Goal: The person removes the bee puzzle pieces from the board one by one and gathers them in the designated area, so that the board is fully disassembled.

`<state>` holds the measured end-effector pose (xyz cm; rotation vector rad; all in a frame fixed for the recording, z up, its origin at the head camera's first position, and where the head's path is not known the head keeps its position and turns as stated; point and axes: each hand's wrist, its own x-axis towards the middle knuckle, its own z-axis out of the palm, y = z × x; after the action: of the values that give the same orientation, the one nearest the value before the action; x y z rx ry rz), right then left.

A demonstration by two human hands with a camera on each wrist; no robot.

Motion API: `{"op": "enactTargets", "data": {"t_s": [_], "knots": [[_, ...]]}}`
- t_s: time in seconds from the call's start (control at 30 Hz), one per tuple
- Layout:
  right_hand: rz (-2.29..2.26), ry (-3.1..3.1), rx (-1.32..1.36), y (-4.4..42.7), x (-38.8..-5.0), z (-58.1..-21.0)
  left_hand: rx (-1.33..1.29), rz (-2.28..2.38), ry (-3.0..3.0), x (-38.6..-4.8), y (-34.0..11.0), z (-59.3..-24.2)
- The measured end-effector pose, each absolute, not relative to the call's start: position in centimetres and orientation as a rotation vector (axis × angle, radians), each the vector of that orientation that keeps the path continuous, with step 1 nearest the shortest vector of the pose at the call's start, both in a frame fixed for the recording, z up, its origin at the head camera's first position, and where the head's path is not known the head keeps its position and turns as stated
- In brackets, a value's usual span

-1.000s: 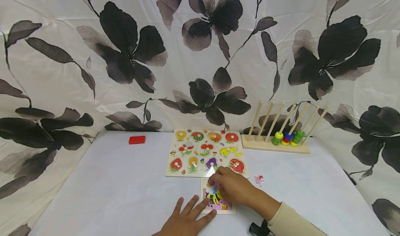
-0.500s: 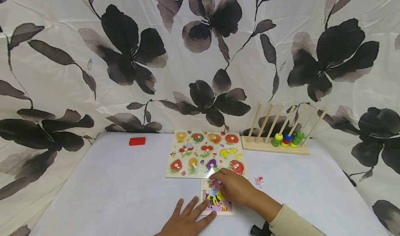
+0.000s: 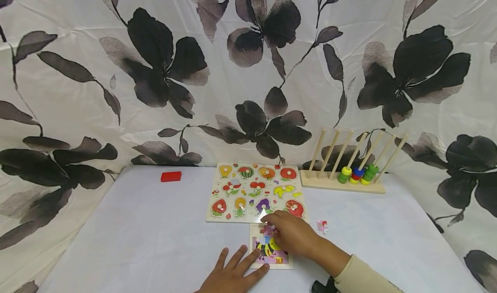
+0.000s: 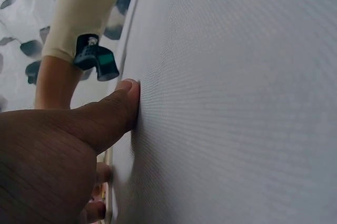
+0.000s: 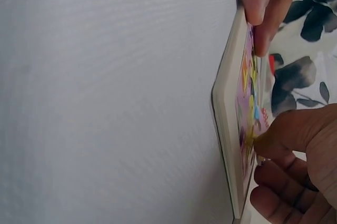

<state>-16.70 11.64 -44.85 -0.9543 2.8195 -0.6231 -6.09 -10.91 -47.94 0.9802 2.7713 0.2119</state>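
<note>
A small framed jigsaw puzzle with a yellow-and-black bee picture lies on the white table. My left hand rests with spread fingers over its lower left edge, and the thumb lies along the cloth in the left wrist view. Over the puzzle's upper right part, my right hand pinches a pink puzzle piece, which stands tilted above the board in the right wrist view. Its other fingers are curled, and they partly hide the puzzle's right side. Right of that hand lies a loose pink puzzle piece.
A fruit peg puzzle board lies directly behind the small puzzle. Behind it to the right stands a wooden peg rack with coloured beads. A red block sits at the back left. Floral cloth hangs behind the table.
The right hand's fingers have shifted slightly over the puzzle's top, exposing more of its upper pink area. The left hand stays in place. The whole head view has drifted slightly.
</note>
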Motion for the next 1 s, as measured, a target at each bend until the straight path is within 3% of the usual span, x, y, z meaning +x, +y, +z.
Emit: {"op": "enactTargets", "data": {"t_s": [1.0], "knots": [[-0.624, 2.853, -0.851, 12.23, -16.94, -44.87, 0.967, 0.152, 2.752, -6.29, -10.78, -47.82]]}}
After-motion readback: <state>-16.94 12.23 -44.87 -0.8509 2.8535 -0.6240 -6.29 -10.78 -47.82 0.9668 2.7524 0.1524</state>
